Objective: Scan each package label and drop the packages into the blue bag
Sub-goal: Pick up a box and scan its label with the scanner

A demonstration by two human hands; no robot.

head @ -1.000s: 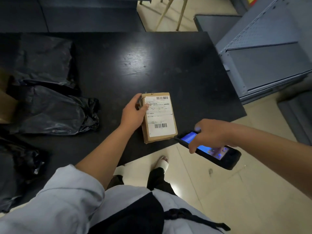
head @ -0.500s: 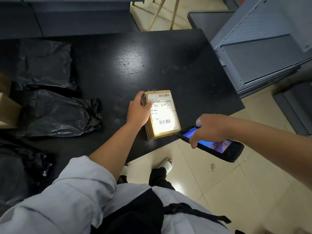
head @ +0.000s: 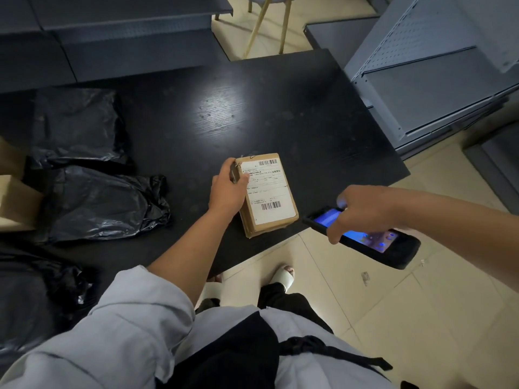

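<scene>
While the flat brown cardboard package [head: 268,196] with its white barcode label [head: 266,189] lies near the near edge of the black wooden table [head: 295,116], the left hand [head: 228,189] grips its left side, thumb on top. The right hand [head: 361,211] holds a black handheld scanner with a lit blue screen [head: 365,237] just right of the package, fingers curled around it. Crumpled black plastic bags [head: 104,202] lie at the left on the table.
</scene>
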